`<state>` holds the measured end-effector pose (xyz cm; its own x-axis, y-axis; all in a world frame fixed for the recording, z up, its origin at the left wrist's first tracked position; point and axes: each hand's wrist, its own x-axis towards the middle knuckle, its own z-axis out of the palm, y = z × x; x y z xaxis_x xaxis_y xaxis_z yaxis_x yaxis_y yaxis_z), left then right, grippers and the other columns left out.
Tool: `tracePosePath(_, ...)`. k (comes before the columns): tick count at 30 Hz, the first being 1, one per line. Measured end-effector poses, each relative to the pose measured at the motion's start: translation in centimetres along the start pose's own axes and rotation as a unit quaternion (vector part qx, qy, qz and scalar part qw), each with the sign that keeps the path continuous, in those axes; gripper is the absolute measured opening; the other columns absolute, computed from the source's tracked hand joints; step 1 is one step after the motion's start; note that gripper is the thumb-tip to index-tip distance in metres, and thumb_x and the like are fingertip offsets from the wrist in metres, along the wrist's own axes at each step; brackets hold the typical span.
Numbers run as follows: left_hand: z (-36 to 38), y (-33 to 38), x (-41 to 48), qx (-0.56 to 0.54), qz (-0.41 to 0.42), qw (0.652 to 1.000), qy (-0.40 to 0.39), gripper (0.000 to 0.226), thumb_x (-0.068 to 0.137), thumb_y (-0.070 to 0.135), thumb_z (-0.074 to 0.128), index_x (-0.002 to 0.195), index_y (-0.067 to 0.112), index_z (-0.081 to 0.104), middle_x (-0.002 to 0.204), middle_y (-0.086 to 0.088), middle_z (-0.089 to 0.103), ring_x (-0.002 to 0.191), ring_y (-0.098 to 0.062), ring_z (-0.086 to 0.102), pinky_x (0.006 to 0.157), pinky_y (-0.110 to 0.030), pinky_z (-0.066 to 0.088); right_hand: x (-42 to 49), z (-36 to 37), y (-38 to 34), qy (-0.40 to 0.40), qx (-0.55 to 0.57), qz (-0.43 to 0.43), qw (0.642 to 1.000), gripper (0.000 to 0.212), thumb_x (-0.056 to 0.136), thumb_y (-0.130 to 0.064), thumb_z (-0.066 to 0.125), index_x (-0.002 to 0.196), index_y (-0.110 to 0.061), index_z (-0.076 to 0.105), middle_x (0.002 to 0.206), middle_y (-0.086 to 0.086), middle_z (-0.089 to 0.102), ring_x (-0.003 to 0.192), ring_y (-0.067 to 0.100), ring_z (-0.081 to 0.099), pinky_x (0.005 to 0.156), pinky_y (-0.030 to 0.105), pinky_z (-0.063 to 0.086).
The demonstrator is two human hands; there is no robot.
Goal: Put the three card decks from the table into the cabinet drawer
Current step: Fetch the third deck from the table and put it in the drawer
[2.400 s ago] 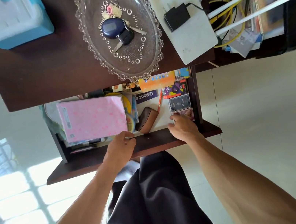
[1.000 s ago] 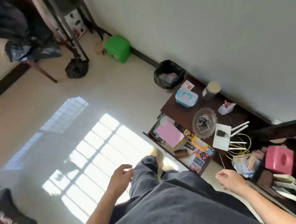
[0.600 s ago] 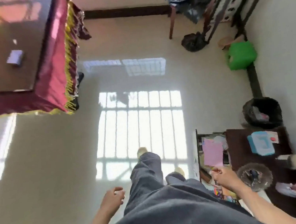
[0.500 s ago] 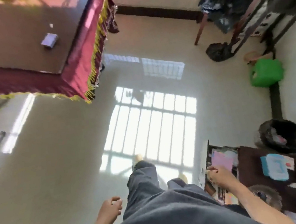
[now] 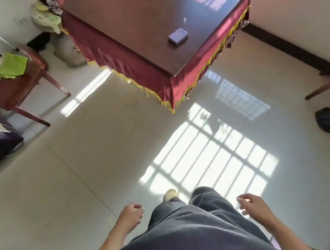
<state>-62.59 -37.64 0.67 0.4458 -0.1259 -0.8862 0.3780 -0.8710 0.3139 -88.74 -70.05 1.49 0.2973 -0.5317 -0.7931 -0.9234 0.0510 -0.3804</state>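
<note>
You're walking w/ both hands empty: left hand [image 5: 130, 215] loosely curled, right hand [image 5: 252, 204] half-spread. One deck [image 5: 178, 35] is lying on the table [image 5: 133, 22] near its corner, well ahead. Risks: snagging the fringe [image 5: 150, 92], or nudging the deck off the edge w/ a rushed grab.

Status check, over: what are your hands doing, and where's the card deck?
Left hand and right hand empty, loosely curled. One pale blue card deck flat on the dark wooden table. Bare tiled floor between, nothing in the way.
</note>
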Motion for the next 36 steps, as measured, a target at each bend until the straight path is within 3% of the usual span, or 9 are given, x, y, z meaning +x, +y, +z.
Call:
tracePosePath(4,-5.8,6.1,3.9,-0.065,0.036,0.996,0.043,0.020,0.095,0.023,0.054,0.111,0.014,0.061,0.092,-0.006,0.067,0.070,-0.017,0.059,0.066,-0.028,0.046,2.2,0.9,-3.7,-0.017,-0.056,-0.001,0.998,0.012,0.098,-0.021,0.062,0.093,-0.023,0.073,0.100,-0.003,0.073,0.086,0.010,0.069,0.077,0.031,0.051)
tracePosePath(9,-11.3,10.7,7.8,-0.105,0.066,0.990,0.062,0.018,0.095,0.026,0.053,0.111,0.022,0.061,0.094,-0.002,0.070,0.072,-0.014,0.063,0.065,-0.027,0.048,7.8,1.6,-10.2,-0.047,-0.121,0.001,0.992,0.017,0.098,-0.023,0.064,0.103,-0.013,0.076,0.107,0.001,0.071,0.105,0.021,0.065,0.099,0.037,0.049)
tracePosePath(15,-17.0,11.5,10.1,-0.139,-0.038,0.986,0.083,0.024,0.094,0.023,0.053,0.116,0.014,0.060,0.087,-0.004,0.067,0.065,-0.014,0.057,0.056,-0.023,0.043,15.9,2.0,-24.3,-0.075,-0.128,-0.048,0.988,0.018,0.099,-0.013,0.063,0.103,-0.002,0.076,0.110,0.016,0.075,0.097,0.027,0.068,0.090,0.034,0.051)
tracePosePath(19,-21.1,11.3,11.2,-0.173,-0.090,0.977,0.088,0.026,0.093,0.019,0.052,0.116,0.010,0.059,0.081,-0.007,0.063,0.059,-0.017,0.051,0.054,-0.027,0.037,19.8,2.9,-36.5,-0.081,-0.097,-0.076,0.989,0.023,0.100,-0.017,0.061,0.114,-0.001,0.070,0.092,0.016,0.074,0.069,0.022,0.068,0.052,0.023,0.048)
tracePosePath(23,-24.9,12.4,12.9,-0.194,-0.123,0.969,0.089,0.023,0.096,0.016,0.054,0.114,0.005,0.061,0.085,-0.012,0.063,0.065,-0.023,0.052,0.058,-0.027,0.037,22.4,4.5,-47.1,-0.086,-0.092,-0.138,0.982,0.021,0.099,-0.026,0.060,0.112,-0.013,0.071,0.089,0.007,0.076,0.073,0.021,0.073,0.061,0.027,0.049)
tracePosePath(27,-30.6,15.0,16.1,-0.142,-0.113,0.981,0.073,0.025,0.098,0.013,0.050,0.118,0.002,0.059,0.083,-0.005,0.059,0.063,-0.013,0.051,0.051,-0.014,0.034,23.9,6.1,-54.1,-0.073,-0.068,-0.161,0.982,0.019,0.101,-0.027,0.058,0.110,-0.016,0.070,0.091,0.003,0.075,0.076,0.016,0.073,0.056,0.016,0.047)
tracePosePath(30,-36.0,18.7,19.3,-0.104,-0.095,0.988,0.065,0.025,0.098,0.011,0.049,0.120,0.002,0.058,0.078,0.002,0.055,0.060,-0.006,0.048,0.045,-0.008,0.034,24.0,6.9,-56.2,-0.049,-0.020,-0.112,0.992,0.018,0.100,-0.027,0.058,0.107,-0.017,0.070,0.090,0.005,0.075,0.075,0.018,0.073,0.059,0.023,0.049)
tracePosePath(34,-41.9,26.0,24.4,-0.067,-0.064,0.995,0.034,0.025,0.097,0.007,0.050,0.120,-0.001,0.056,0.074,-0.010,0.056,0.063,-0.022,0.049,0.055,-0.027,0.034,23.1,7.6,-55.5,-0.004,0.051,-0.042,0.998,0.017,0.099,-0.028,0.059,0.108,-0.020,0.071,0.093,0.000,0.075,0.077,0.015,0.074,0.059,0.022,0.049)
tracePosePath(36,-43.8,30.2,27.1,-0.011,-0.036,0.999,0.023,0.021,0.098,0.004,0.048,0.117,0.000,0.054,0.068,-0.011,0.051,0.057,-0.021,0.043,0.052,-0.027,0.028,22.4,7.9,-54.1,0.019,0.099,0.007,0.995,0.017,0.098,-0.026,0.060,0.108,-0.018,0.071,0.093,0.001,0.074,0.077,0.016,0.073,0.058,0.021,0.049)
